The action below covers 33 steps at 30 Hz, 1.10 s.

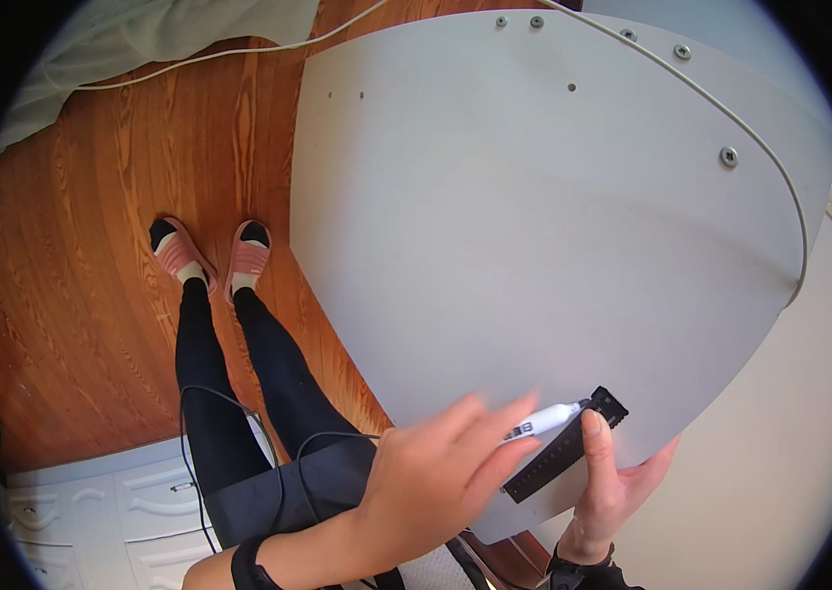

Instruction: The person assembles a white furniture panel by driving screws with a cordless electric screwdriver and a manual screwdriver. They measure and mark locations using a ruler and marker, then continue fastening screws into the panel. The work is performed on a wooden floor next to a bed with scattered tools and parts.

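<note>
A narrow black ruler-like strip with notched edges (545, 471) lies slantwise on a broad smooth white panel (494, 226), close to the panel's lower edge. The right hand (610, 487) has its thumb pressed on the strip near the upper end, while its fingers go past the panel's edge and are partly hidden; its grip is closed about that border. The left hand (440, 462) has its grip pinched on a slim white marker pen with dark printing (544, 421), thumb below and fingers above. The pen's dark tip points to the strip's upper end; whether it touches cannot be told. Both wrists wear black bands.

Farther up the panel, round metal screw heads (728, 156) sit near the far border, and a thin white cable (730, 110) curves across to the right edge. To the left, the person's legs in black leggings (273, 344) reach to feet in pink slides (249, 258) on a reddish-brown wooden floor (82, 295). White panelled cabinet fronts (145, 492) stand at lower left.
</note>
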Motion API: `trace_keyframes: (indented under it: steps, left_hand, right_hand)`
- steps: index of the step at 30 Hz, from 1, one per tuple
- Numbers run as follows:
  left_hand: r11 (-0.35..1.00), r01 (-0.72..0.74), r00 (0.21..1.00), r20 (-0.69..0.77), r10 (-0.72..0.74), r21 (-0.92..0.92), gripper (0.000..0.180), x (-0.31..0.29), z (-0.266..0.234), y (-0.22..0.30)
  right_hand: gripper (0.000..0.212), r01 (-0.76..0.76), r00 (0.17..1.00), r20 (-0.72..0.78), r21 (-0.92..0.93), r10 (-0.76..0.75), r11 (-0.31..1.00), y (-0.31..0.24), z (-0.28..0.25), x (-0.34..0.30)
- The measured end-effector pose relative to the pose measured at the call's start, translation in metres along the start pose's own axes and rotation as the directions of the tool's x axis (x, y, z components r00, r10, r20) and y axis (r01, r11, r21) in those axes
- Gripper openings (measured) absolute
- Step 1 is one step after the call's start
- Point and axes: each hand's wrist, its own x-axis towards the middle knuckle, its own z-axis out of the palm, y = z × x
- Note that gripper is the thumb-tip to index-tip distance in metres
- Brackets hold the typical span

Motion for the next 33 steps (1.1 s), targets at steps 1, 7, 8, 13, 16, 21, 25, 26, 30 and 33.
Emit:
trace_keyframes:
  steps: [1,7,8,13,16,21,25,26,30,33]
  left_hand:
    - [0.991,0.083,0.996,-0.008,-0.085,-0.108,0.031,-0.006,0.002,0.000]
    - [0.862,0.374,0.927,0.153,-0.342,-0.342,0.027,-0.041,0.030,0.002]
    - [0.868,0.354,0.935,0.129,-0.330,-0.349,0.026,-0.044,0.034,0.002]
    - [0.952,0.126,0.985,-0.083,-0.154,-0.278,0.026,-0.043,0.035,-0.003]
    - [0.971,0.113,0.991,-0.047,-0.126,-0.213,0.037,-0.041,0.028,-0.008]
    - [0.980,0.043,0.997,-0.058,-0.055,-0.193,0.036,-0.039,0.027,-0.011]
    - [0.981,0.052,0.997,-0.047,-0.061,-0.185,0.036,-0.044,0.026,-0.012]
    - [0.987,0.054,0.998,-0.034,-0.060,-0.148,0.034,-0.047,0.025,-0.013]
    - [0.994,0.084,0.996,0.007,-0.084,-0.075,0.031,-0.061,0.023,-0.020]
    - [0.992,0.095,0.995,0.028,-0.093,-0.088,0.031,-0.070,0.023,-0.024]
  right_hand:
    - [0.060,0.010,1.000,0.000,-0.009,-0.010,1.000,0.000,-0.001,0.000]
    - [0.058,-0.012,0.999,0.032,-0.004,0.012,1.000,-0.001,-0.003,0.000]
    - [0.058,-0.012,0.999,0.030,0.003,0.012,1.000,-0.001,-0.003,0.000]
    - [0.057,0.049,0.999,0.018,-0.058,-0.048,0.997,0.003,-0.003,-0.001]
    - [0.057,0.017,1.000,0.011,-0.039,-0.017,0.999,0.004,-0.004,-0.003]
    - [0.056,-0.009,1.000,0.012,0.019,0.009,1.000,0.004,-0.004,-0.005]
    - [0.056,-0.015,1.000,0.001,0.011,0.015,1.000,0.003,-0.003,-0.005]
    - [0.056,-0.018,1.000,0.009,0.031,0.017,0.999,0.002,-0.002,-0.005]
    - [0.058,0.005,1.000,-0.009,0.039,-0.004,0.999,0.004,-0.001,-0.006]
    - [0.059,-0.014,1.000,-0.010,0.017,0.014,1.000,0.004,-0.001,-0.007]
